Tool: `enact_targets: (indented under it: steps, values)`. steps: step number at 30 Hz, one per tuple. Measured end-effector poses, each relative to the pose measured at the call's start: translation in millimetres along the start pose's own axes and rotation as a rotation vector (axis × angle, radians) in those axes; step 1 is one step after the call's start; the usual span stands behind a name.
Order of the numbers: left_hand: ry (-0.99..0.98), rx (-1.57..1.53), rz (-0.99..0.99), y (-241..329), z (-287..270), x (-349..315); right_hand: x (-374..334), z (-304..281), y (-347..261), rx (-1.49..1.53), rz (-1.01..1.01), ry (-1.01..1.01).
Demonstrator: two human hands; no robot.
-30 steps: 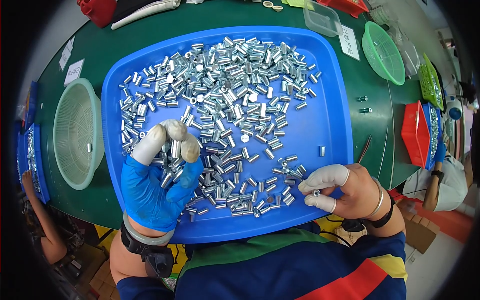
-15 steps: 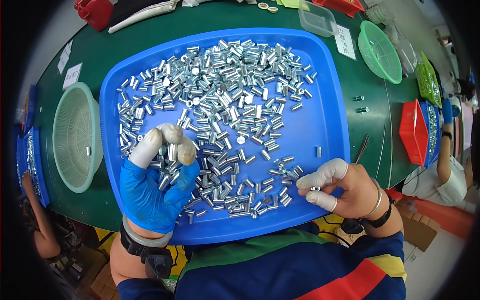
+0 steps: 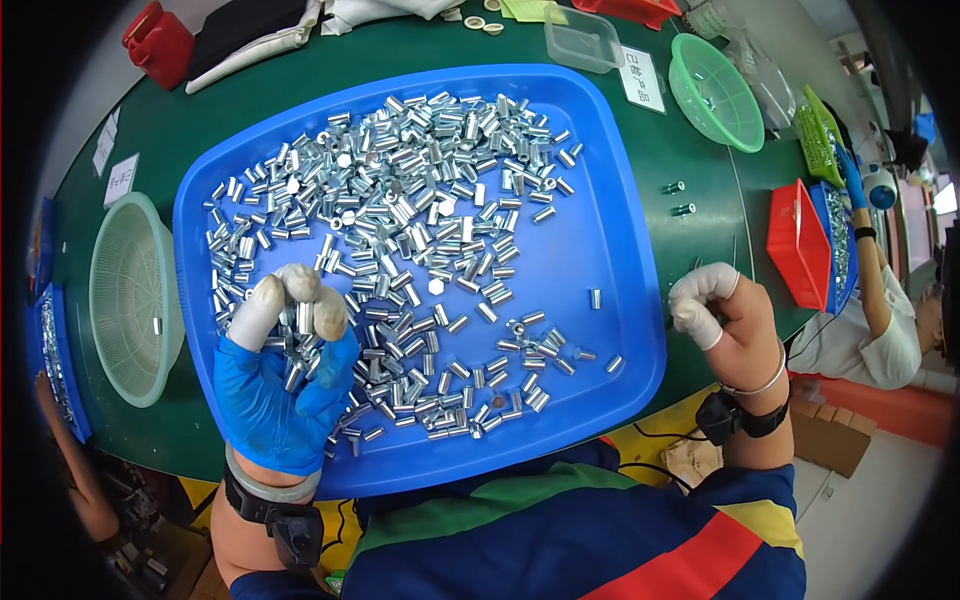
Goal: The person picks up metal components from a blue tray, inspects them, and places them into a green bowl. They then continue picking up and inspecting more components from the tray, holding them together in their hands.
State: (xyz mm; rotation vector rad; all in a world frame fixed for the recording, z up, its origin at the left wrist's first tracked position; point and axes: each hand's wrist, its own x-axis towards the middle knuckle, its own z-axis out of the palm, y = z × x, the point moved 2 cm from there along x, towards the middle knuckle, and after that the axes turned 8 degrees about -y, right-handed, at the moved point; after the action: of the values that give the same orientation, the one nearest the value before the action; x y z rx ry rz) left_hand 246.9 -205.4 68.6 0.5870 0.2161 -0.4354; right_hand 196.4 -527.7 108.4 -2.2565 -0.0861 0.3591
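Observation:
My left hand [image 3: 285, 390], in a blue glove with white finger cots, is closed over the left part of a blue tray [image 3: 627, 400]. Its fingertips pinch a shiny metal rivet nut [image 3: 305, 318], and more pieces show between the fingers and palm. Many loose rivet nuts [image 3: 400, 190] lie in the tray, heaped toward the far side. Just outside the tray's right rim is my right hand [image 3: 728, 312], with white finger cots on the thumb and fingers. Its fingers are bent and drawn together; what they hold, if anything, is hidden. One rivet nut [image 3: 614, 364] lies alone inside the near right corner.
A pale green basket [image 3: 135, 300] stands left of the tray, holding one piece. Two rivet nuts [image 3: 683, 209] lie on the green table to the right. Beyond are a green basket [image 3: 715, 95], a clear container [image 3: 583, 40] and a red bin [image 3: 798, 245]. Other people work at both sides.
My right hand has moved right, from over the tray's near right corner to beyond its rim. The small metal piece it pinched is gone from view; a rivet nut now lies in that corner.

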Motion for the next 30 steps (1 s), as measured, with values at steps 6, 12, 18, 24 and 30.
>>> enact_targets:
  steps: [6,12,18,24,30]
  values:
    - [-0.031,0.018,0.003,-0.7,-0.4,0.7,6.1,-0.5,0.4,-0.185,-0.102,-0.033]
    - [-0.061,0.024,-0.010,0.0,1.1,0.2,10.3,5.3,4.6,-0.226,0.016,-0.153]
    - [-0.034,0.040,0.012,-0.2,1.7,0.9,-9.7,-1.7,4.3,0.611,0.072,0.000]
    - [-0.014,0.045,0.015,-0.3,1.8,1.0,-19.8,11.1,13.0,0.714,0.124,-0.131]
    - [-0.010,0.056,0.015,-2.5,-1.0,3.0,-23.2,12.0,15.8,0.719,0.110,-0.145]
